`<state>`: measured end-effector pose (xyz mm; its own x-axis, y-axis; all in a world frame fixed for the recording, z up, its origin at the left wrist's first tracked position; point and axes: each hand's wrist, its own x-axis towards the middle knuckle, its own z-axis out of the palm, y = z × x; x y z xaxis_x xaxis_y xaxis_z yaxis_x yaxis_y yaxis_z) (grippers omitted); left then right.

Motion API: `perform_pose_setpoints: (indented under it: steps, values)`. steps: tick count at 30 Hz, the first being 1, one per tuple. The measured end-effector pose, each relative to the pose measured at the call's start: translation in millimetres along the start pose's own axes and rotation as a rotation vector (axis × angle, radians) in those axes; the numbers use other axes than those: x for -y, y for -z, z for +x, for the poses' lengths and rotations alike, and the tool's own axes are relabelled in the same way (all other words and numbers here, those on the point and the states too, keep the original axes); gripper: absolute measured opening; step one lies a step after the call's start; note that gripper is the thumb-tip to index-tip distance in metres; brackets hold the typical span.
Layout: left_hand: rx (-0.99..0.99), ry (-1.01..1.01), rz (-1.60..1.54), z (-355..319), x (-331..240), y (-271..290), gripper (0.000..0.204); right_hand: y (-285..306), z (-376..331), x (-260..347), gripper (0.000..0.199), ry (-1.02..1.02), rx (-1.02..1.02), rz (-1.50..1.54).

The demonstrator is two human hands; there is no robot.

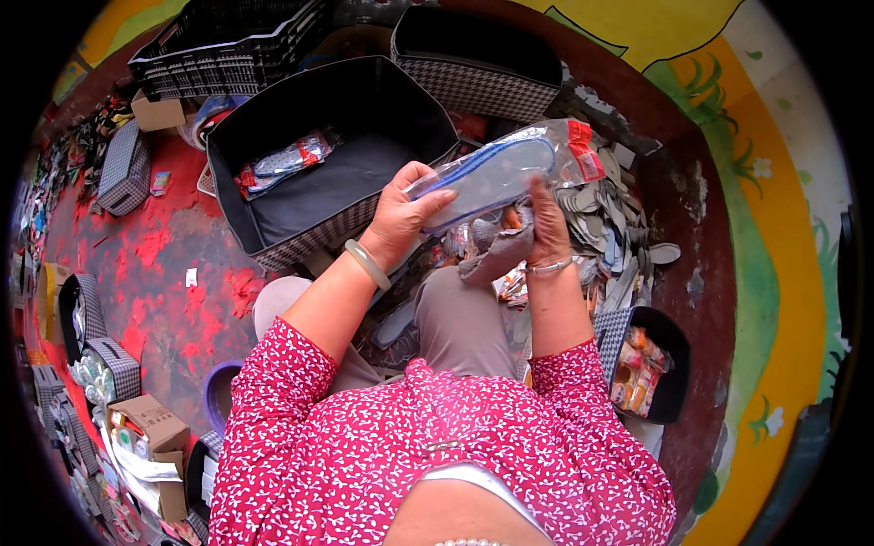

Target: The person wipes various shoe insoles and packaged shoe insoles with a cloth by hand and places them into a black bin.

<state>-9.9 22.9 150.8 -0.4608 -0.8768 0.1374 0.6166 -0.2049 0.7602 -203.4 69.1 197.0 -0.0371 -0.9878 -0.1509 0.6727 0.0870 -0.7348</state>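
My left hand (pixel 401 214) and my right hand (pixel 546 227) both hold a clear plastic packet of grey insoles with a blue edge and a red label (pixel 496 173), held level above my lap. The left hand grips its near left end; the right hand's fingers press its underside near the middle. A loose grey insole (pixel 496 253) hangs under my right hand. Straight beyond the packet stands a black fabric bin with a checked outer wall (pixel 309 238); one similar packet (pixel 287 162) lies inside it.
A second checked bin (pixel 482 82) and a black plastic crate (pixel 228 45) stand farther back. A heap of loose grey insoles (pixel 610 218) lies to my right. A small bin with orange packets (pixel 642 369) sits by my right elbow. Cardboard boxes (pixel 150 423) lie at lower left.
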Motion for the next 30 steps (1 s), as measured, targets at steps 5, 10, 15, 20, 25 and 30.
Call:
perform_pose_setpoints:
  steps: [5, 10, 15, 20, 25, 30]
  values:
    - [0.01, -0.005, 0.01, 0, 1, 2, 0.025, -6, -2, -10, 0.024, -0.062, -0.07, -0.163]
    - [-0.014, 0.017, 0.016, -1, 0, -1, 0.026, -16, -6, -24, 0.023, -0.122, -0.093, -0.21]
    - [0.0, 0.032, 0.069, 0, 0, 2, 0.025, -16, -7, -24, 0.024, -0.121, -0.124, -0.166]
    - [0.058, 0.11, 0.024, 3, -12, 7, 0.023, 15, 10, 4, 0.025, -0.055, -0.194, 0.073]
    - [0.021, 0.134, -0.082, 5, -7, 13, 0.019, 8, 5, 5, 0.021, 0.0, -0.202, 0.025]
    - [-0.038, 0.205, -0.347, 5, -18, 14, 0.015, 20, 11, 5, 0.021, 0.024, -0.197, 0.022]
